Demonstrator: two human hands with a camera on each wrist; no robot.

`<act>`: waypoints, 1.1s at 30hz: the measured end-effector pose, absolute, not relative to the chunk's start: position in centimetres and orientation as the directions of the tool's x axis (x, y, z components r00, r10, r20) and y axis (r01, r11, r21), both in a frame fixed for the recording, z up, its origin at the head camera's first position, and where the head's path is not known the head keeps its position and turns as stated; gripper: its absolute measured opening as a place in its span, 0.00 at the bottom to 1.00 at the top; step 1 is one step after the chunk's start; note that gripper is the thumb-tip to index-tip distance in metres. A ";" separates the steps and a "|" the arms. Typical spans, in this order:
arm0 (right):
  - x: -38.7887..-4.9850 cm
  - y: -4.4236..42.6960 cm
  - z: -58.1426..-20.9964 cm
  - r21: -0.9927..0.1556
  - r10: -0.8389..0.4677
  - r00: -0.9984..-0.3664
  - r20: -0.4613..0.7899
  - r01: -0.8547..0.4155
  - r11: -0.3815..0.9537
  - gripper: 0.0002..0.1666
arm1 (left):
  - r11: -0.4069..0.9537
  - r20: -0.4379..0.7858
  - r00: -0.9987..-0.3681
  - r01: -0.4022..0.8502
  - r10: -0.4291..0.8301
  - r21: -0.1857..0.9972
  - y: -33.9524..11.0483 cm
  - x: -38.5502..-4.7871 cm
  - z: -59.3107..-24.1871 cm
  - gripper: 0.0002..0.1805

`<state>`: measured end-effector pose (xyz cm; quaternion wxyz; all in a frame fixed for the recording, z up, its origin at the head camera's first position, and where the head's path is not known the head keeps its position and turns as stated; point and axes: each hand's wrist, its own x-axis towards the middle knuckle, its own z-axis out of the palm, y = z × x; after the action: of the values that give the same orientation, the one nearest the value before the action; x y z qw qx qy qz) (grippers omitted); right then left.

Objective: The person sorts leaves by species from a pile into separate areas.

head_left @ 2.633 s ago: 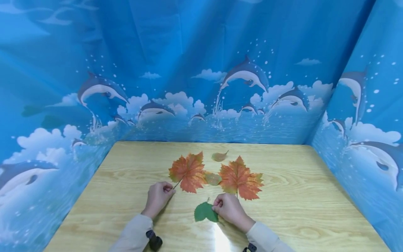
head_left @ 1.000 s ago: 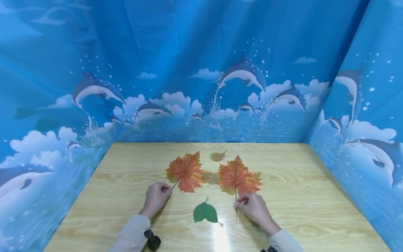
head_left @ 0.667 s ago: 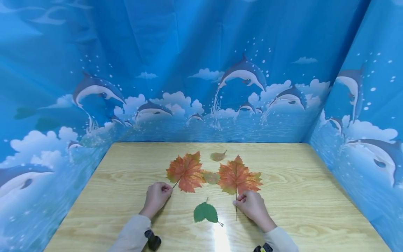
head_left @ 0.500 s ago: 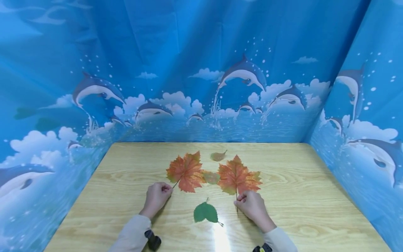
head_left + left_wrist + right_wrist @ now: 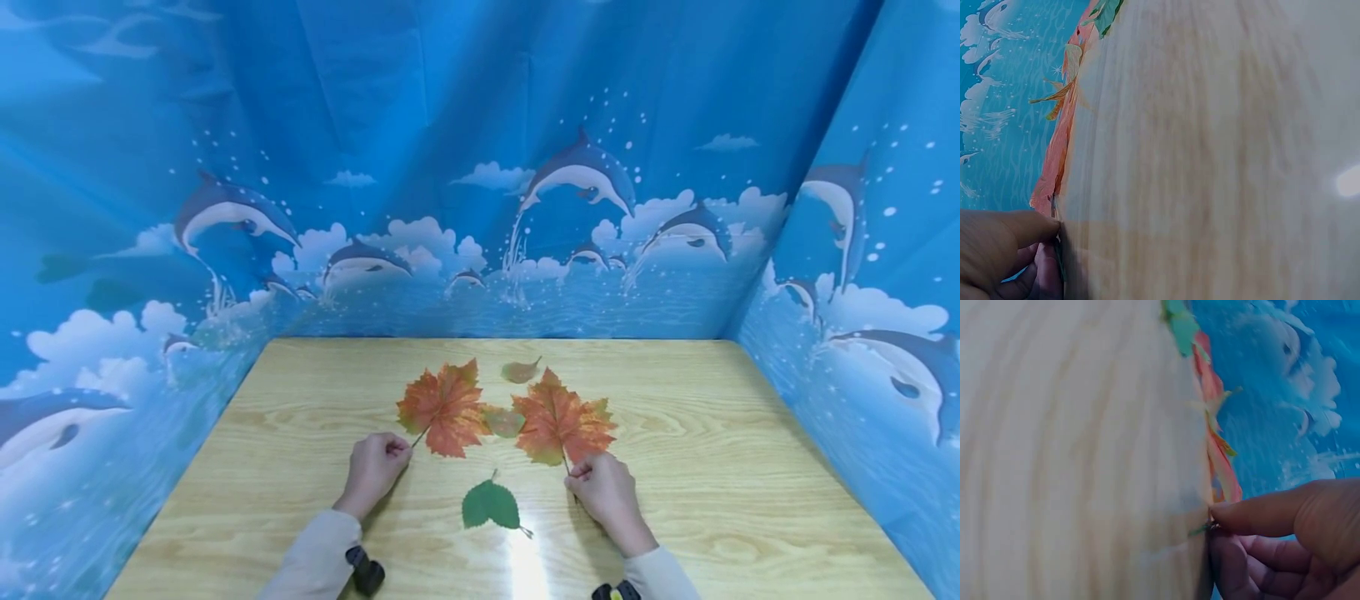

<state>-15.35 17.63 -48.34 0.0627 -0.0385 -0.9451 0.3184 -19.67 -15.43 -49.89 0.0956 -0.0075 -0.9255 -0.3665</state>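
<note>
My left hand point(image 5: 377, 468) pinches the stem of the left orange-red maple leaf point(image 5: 446, 408). The right maple leaf point(image 5: 562, 421) lies with its stem pinched by my right hand point(image 5: 606, 493), its tip tilted toward the left. In the left wrist view, thumb and fingers of the left hand point(image 5: 1004, 250) meet on a stem low over the table. The right wrist view has the right hand point(image 5: 1291, 534) pinching a thin stem at the tabletop. Between the two maple leaves sits a small yellowish-green leaf point(image 5: 504, 422), touching or nearly touching both.
Green leaves point(image 5: 491, 504) lie nearer the front, between the hands, with small stems at the top and lower right. A brownish leaf point(image 5: 521, 372) lies behind the maple leaves. Around the wooden table point(image 5: 750, 467) hangs a blue curtain point(image 5: 465, 100) with dolphins.
The right hand has gone from the green leaves to the right maple leaf's stem. That leaf has since turned, its top swinging left and its stem end right. The left hand keeps its pinch.
</note>
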 end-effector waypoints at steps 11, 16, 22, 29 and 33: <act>-15.0 17.5 -48.0 -0.611 0.198 -0.974 0.112 0.089 0.787 0.05 | 0.727 0.183 -0.981 0.085 -0.057 0.681 -15.1 -19.9 -49.8 0.03; -15.1 17.5 -48.0 -0.598 0.211 -0.973 0.093 0.115 0.793 0.06 | 0.731 0.185 -0.981 0.084 -0.058 0.677 -15.0 -19.9 -49.8 0.02; -15.0 17.8 -48.1 -0.608 0.215 -0.973 0.077 0.126 0.784 0.07 | 0.726 0.161 -0.986 0.076 -0.048 0.683 -14.9 -20.0 -50.0 0.02; -15.0 17.5 -48.3 -0.631 0.215 -0.974 0.069 0.124 0.766 0.06 | 0.736 0.126 -0.991 0.045 -0.055 0.676 -15.5 -20.0 -49.8 0.03; -15.0 17.4 -48.3 -0.633 0.220 -0.973 0.067 0.129 0.763 0.06 | 0.740 0.136 -0.988 0.042 -0.068 0.672 -16.1 -20.1 -49.4 0.04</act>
<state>-15.03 17.42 -48.35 0.0686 -0.0930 -0.9364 0.3313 -20.08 -16.13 -49.37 0.0759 0.0069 -0.9295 -0.3608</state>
